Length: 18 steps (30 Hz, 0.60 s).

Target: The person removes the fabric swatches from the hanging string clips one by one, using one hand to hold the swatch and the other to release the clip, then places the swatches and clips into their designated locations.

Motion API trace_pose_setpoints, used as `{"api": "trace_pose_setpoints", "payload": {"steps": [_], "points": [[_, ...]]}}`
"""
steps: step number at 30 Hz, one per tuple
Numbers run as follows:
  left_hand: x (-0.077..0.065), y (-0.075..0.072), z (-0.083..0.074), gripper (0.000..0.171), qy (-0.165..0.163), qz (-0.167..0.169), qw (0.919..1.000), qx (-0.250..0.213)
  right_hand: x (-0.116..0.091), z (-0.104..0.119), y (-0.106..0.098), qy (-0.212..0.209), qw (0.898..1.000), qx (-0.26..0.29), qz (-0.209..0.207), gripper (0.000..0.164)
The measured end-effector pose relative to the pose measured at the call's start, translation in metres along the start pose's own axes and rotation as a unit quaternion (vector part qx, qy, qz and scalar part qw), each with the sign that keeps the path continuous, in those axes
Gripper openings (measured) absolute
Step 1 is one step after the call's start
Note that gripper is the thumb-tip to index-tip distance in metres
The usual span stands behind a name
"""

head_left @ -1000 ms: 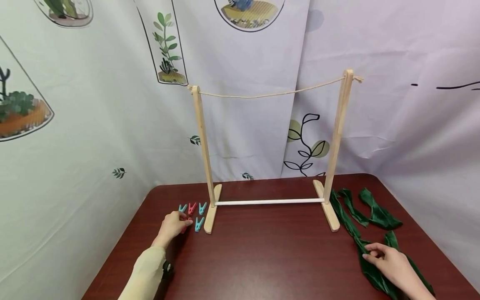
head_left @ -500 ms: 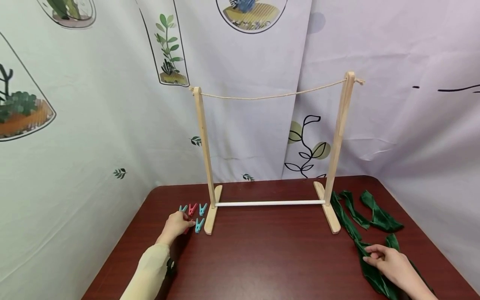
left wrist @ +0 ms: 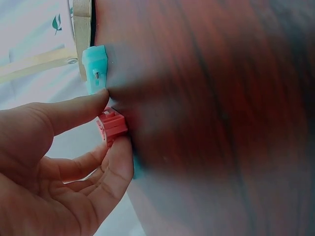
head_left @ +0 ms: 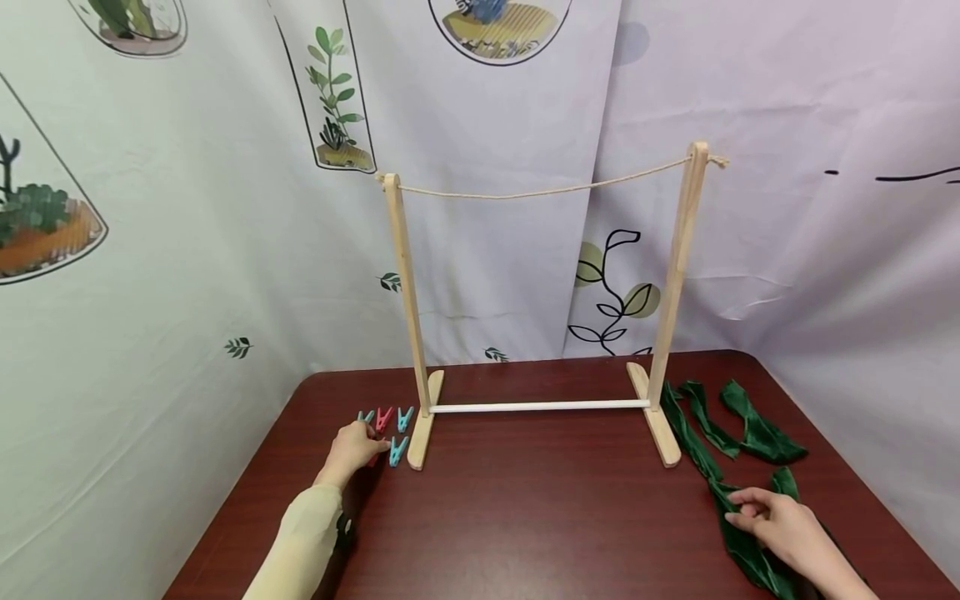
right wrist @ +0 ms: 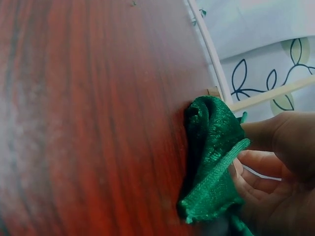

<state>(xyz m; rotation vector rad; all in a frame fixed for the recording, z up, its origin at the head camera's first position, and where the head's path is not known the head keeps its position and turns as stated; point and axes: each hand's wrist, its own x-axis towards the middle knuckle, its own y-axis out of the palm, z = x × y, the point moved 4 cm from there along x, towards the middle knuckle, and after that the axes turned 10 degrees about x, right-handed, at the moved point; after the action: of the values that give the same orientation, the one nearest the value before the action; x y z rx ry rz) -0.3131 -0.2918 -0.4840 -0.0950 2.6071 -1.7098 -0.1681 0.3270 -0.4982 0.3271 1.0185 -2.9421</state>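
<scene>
At the left of the table, my left hand [head_left: 352, 452] has its thumb and fingers on either side of a red clothespin [left wrist: 112, 124], pinching it close to the tabletop. Its thumb tip lies right by a teal clothespin [head_left: 398, 451]. In the head view the hand mostly hides the red one. Over on the right, my right hand [head_left: 783, 529] pinches a fold of dark green velvety cloth [right wrist: 216, 162]. The long strip of this cloth [head_left: 738, 542] runs back toward the wooden stand, part of it under the hand.
A wooden stand with a right post [head_left: 677, 275], a sagging cord [head_left: 517, 197] and a white bottom rod [head_left: 540, 406] stands at the back. More clothespins, one red [head_left: 384, 418] and one teal [head_left: 405, 418], lie by its left foot. Another green cloth piece [head_left: 765, 433] lies far right.
My left hand has shifted slightly right over the red clothespin, closer to the teal one. My right hand has stayed at the green cloth.
</scene>
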Motion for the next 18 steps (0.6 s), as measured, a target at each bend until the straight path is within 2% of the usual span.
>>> {"api": "trace_pose_setpoints", "payload": {"steps": [13, 18], "points": [[-0.0007, -0.0016, 0.0007, 0.031, -0.004, 0.001, 1.0, -0.007, 0.0009, 0.0001, 0.0014, 0.003, 1.0, 0.0, 0.005, 0.043], [0.0002, -0.0026, 0.0013, 0.032, -0.002, 0.008, 0.9999, -0.012, 0.0006, -0.002, -0.0011, 0.004, 1.0, 0.006, 0.015, 0.047]]}}
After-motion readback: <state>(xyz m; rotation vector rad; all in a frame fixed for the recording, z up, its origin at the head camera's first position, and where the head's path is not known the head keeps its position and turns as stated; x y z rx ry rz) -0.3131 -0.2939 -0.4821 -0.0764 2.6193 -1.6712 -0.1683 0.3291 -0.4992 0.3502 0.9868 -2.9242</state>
